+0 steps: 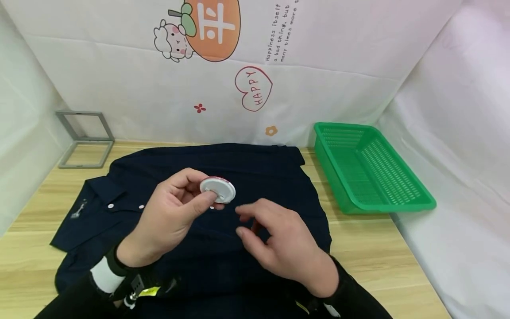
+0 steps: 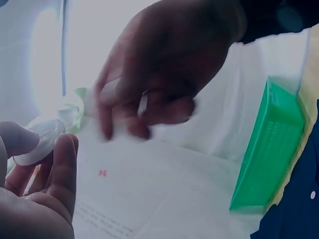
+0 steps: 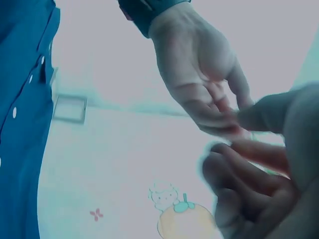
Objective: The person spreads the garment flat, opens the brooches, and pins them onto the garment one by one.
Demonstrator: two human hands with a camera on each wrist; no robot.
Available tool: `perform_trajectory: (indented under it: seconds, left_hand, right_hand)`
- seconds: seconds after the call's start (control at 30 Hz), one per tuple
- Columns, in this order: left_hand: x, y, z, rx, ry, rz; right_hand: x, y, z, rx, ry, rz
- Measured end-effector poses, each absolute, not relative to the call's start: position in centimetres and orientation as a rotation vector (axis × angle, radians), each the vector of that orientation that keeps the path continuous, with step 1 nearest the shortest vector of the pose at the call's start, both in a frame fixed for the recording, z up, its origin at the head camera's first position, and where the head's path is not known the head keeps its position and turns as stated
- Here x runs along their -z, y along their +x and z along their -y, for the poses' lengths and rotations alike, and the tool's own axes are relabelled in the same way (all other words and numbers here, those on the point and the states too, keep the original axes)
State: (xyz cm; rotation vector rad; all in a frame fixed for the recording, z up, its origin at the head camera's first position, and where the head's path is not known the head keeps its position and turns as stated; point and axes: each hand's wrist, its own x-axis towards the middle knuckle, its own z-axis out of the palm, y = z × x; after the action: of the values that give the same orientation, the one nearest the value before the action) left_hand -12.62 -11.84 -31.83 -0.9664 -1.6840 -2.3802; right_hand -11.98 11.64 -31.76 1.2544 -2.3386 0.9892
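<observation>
My left hand [image 1: 166, 219] pinches a round pin badge [image 1: 225, 190] between thumb and fingers, its white back and pin turned up toward me and a thin red rim showing. A dark navy shirt [image 1: 255, 170] with white buttons lies spread on the table beneath both hands. Just right of the badge is my right hand [image 1: 284, 241], apart from it, with fingers loosely bent and nothing seen between them. In the left wrist view the badge [image 2: 35, 152] sits in the left fingers while the right hand [image 2: 169, 69] hangs nearby. The right wrist view hides the badge behind fingers.
A green plastic basket [image 1: 346, 195] stands at the right on the wooden table [image 1: 370, 239]. At the back left is a grey hinged frame [image 1: 106, 155]. White printed cloth [image 1: 318, 88] walls off the back, with more white cloth at both sides.
</observation>
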Motion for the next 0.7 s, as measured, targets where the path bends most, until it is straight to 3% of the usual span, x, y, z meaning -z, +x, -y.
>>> perform_trajectory:
  seconds: [0.23, 0.7]
  left_hand:
    - [32.3, -12.0, 9.9, 2.332, -1.015, 1.647]
    - [32.6, -11.5, 9.6, 2.083, -0.937, 2.036]
  right_hand:
    - [31.3, -12.5, -9.9, -1.234, 1.109, 2.056]
    - [31.5, -12.9, -10.0, -1.328, 1.072, 2.038]
